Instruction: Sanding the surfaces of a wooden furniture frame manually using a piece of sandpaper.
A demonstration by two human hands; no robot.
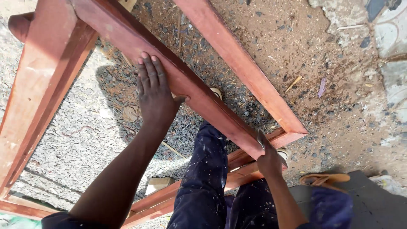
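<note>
A reddish-brown wooden frame (199,89) of long rails stands tilted over gravel ground. My left hand (154,91) lies flat on the middle rail, fingers spread toward the upper left, thumb hooked over the rail's edge. My right hand (269,161) is closed on a thin metal blade (260,140) whose edge is pressed against the lower end of the same rail, near the frame's corner joint (284,138). My legs in dark paint-flecked trousers (203,178) stand inside the frame.
Another thick rail (38,85) runs down the left side. Sandy ground with wood chips (305,63) lies to the right. A tan sandal (324,179) rests beside a dark mat at lower right. A small wood block (157,184) lies on the gravel.
</note>
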